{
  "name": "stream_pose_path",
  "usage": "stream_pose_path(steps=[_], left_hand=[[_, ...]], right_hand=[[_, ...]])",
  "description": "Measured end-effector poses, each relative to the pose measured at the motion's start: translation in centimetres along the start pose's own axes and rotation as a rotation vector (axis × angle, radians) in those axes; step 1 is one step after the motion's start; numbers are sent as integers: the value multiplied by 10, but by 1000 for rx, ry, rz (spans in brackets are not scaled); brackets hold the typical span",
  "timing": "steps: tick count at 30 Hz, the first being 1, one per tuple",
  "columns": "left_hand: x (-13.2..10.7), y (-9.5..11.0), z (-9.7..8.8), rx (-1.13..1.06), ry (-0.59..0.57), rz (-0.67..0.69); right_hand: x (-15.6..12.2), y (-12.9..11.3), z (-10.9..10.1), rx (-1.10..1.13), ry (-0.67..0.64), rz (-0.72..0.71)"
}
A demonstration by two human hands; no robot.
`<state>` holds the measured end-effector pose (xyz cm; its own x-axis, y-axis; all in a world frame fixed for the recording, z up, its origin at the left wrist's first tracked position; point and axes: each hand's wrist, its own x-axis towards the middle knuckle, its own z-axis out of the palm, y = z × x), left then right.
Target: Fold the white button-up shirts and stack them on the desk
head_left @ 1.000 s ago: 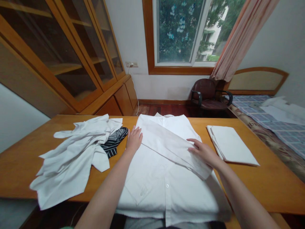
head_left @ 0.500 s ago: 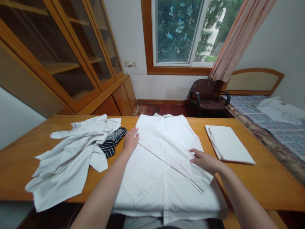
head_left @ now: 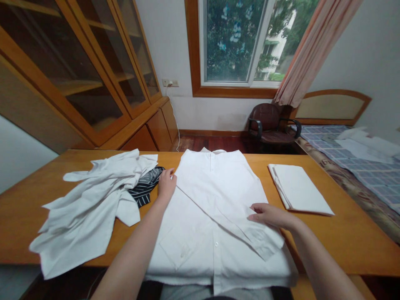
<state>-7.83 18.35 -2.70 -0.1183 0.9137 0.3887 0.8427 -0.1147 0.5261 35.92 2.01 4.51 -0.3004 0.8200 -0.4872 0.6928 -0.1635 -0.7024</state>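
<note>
A white button-front long-sleeved shirt (head_left: 229,179) lies spread out before me, its near hem hanging over the table edge. One white sleeve (head_left: 200,196) runs slantwise across the front, its cuff end at the lower right. At the shirt's left edge, my left hand (head_left: 168,183) is closed with its fingers bent on the cloth by the sleeve fold. My right hand (head_left: 267,214) rests over the lower sleeve, thumb and fingers slightly apart; its fingertips touch the fabric.
Crumpled white clothing (head_left: 90,204) lies at the left, with a black-and-white striped cloth (head_left: 145,187) partly under it. A folded white garment (head_left: 303,189) sits at the right of the wooden table (head_left: 353,233). Beyond stand a brown armchair (head_left: 268,121), a bed (head_left: 340,146) and a cabinet (head_left: 137,141).
My left hand has slid a little left and toward me along the shirt's edge. My right hand has come slightly nearer, and the sleeve's cuff end has shifted down and right.
</note>
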Motion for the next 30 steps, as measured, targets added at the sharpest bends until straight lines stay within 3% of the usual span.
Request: stream_pose_path(steps=[4,7,10,14,17,24,30], left_hand=[[-4,-13,-9,-45,-36,-13],[-9,-23,-17,-29,-91,51],[-11,-30,-23,18,-149,122],[-11,-27,-25,48,-179,104],[-10,-21,-23,96,-173,85],[-12,-19,-17,112,-72,45],[-7,-14,-22,84,-34,57]], right_hand=[[10,-1,4,-10,103,21],[15,-10,9,52,136,38],[16,-27,10,198,169,-53],[9,-51,0,452,317,-191],[2,-55,-8,528,358,-193],[-3,-22,7,267,132,-45],[6,-7,18,-11,118,5]])
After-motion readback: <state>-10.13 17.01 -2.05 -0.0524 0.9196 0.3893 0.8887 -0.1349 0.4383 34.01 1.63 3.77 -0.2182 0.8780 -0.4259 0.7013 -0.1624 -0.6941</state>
